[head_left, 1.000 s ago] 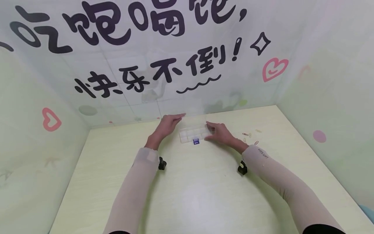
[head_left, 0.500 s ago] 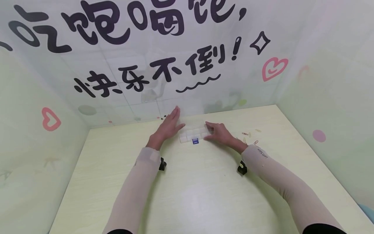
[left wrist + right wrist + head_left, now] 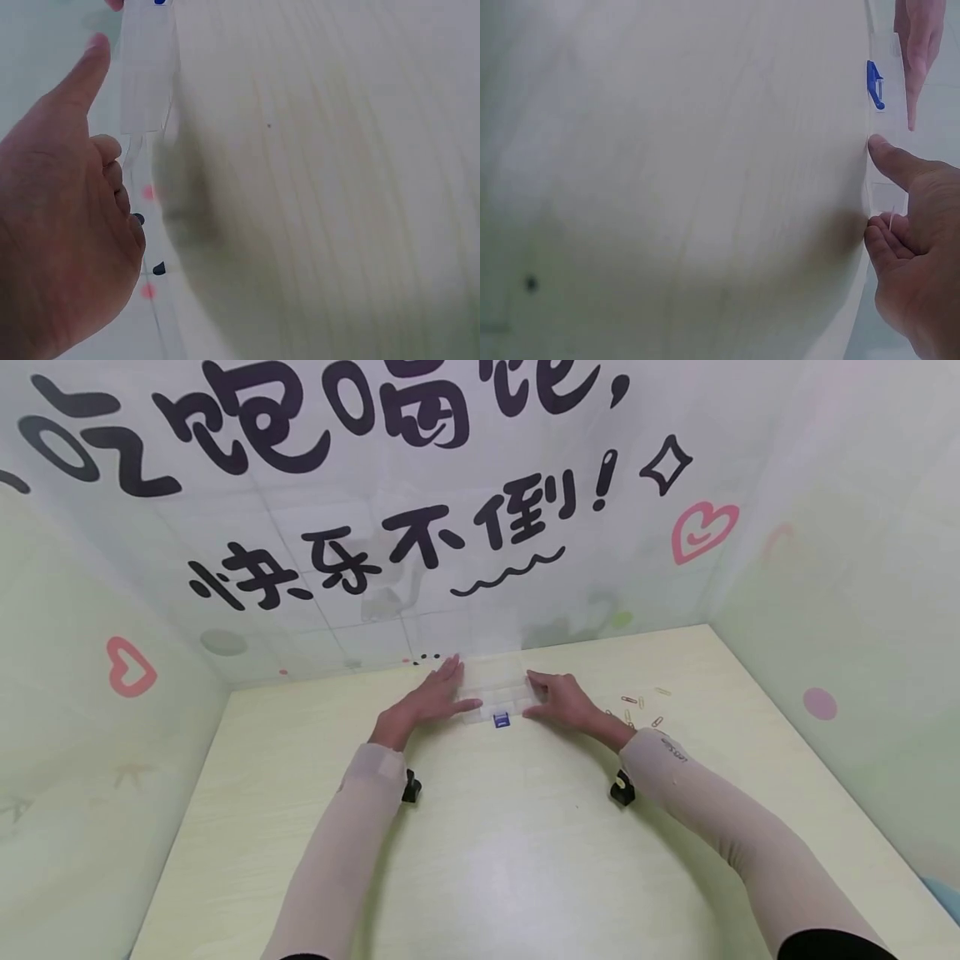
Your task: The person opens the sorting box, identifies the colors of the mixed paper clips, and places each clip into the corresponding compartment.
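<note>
Head view: the clear compartment box [image 3: 512, 703] lies at the back of the table [image 3: 487, 835], near the wall [image 3: 337, 652]; its blue latch [image 3: 502, 720] faces the person. A wide stretch of tabletop runs from the box toward the person, between the two sleeves. Paper clips [image 3: 629, 700] are scattered to the right, near the right forearm, some partly hidden by it. The left hand [image 3: 427, 700] is at the box's left end, thumb spread from extended fingers, with no hold showing; contact with the lid is hard to tell. The right hand [image 3: 566, 702] grips the right end between thumb and fingers. The see-through lid [image 3: 492, 673] stands raised behind the compartments, its outline faint against the wall.

Left wrist view: the box is cut off at the top; the left thumb stands apart beside it, fingertips foreshortened.

Right wrist view: the right fingers are bent at the box's end; glare washes out its walls.
</note>
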`<state>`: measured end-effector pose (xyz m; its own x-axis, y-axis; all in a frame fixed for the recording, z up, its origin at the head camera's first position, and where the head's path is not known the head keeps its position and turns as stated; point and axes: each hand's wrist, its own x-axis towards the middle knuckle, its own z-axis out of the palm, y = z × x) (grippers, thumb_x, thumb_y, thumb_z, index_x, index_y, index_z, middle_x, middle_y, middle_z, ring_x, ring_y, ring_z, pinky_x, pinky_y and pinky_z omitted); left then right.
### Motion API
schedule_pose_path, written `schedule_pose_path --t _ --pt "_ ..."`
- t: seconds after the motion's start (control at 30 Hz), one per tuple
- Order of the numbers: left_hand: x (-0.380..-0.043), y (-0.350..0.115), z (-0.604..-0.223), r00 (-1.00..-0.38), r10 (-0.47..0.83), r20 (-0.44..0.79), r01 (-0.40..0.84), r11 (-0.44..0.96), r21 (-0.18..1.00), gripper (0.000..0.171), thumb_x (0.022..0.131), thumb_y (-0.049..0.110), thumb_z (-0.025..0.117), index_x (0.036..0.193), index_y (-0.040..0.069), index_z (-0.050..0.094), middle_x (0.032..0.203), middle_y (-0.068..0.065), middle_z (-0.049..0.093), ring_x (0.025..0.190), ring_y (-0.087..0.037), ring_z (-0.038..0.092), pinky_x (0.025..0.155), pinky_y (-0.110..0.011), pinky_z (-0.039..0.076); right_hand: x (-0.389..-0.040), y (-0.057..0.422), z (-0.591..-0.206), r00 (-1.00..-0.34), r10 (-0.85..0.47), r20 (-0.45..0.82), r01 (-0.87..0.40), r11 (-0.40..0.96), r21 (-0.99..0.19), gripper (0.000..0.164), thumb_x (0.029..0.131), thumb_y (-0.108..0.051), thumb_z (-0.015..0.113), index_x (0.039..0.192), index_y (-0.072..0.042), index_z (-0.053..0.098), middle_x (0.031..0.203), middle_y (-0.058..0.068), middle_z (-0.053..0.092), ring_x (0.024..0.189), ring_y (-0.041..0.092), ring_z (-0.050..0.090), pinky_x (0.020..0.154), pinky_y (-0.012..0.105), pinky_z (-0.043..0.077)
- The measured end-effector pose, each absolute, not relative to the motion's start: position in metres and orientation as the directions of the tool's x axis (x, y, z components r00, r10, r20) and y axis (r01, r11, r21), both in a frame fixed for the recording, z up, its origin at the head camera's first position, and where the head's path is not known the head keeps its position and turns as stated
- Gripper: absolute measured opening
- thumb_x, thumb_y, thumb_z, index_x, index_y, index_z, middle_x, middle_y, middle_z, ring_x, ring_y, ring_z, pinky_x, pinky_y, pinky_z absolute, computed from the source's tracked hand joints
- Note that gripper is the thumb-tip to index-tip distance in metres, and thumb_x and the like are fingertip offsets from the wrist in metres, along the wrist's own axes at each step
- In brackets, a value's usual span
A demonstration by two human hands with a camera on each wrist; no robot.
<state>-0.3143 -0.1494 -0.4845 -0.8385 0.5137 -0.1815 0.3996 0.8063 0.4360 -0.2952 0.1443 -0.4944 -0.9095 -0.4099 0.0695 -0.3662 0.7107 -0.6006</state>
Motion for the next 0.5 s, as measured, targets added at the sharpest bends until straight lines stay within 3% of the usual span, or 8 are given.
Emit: schedule_pose_path --t 0.3,0.5 --pt "-0.304 -0.152 -0.482 -0.818 0.533 -0.217 0.368 0.774 0.515 0.109 0.099 0.051 0.069 0.167 -0.004 0.004 0.177 -0.019 -0.002 0.165 -0.032 -0.003 0.134 -0.049 0.003 -0.297 0.141 -0.495 -0.905 -0.422 0.056 -0.381 0.744 -0.549 0.083 0.088 -0.026 0.089 0.153 0.006 0.048 0.148 0.027 0.058 0.118 0.033 0.067 0.111 0.047 0.052" --pt "-0.303 -0.152 -0.482 -0.820 0.527 -0.223 0.361 0.778 0.514 0.106 0.100 0.051 0.069 0.168 -0.002 0.008 0.178 -0.018 0.002 0.165 -0.031 -0.001 0.134 -0.047 0.005 -0.298 0.149 -0.487 -0.883 -0.467 0.049 -0.419 0.737 -0.530 0.083 0.086 -0.026 0.090 0.151 0.008 0.051 0.147 0.026 0.060 0.128 0.037 0.065 0.114 0.049 0.049"
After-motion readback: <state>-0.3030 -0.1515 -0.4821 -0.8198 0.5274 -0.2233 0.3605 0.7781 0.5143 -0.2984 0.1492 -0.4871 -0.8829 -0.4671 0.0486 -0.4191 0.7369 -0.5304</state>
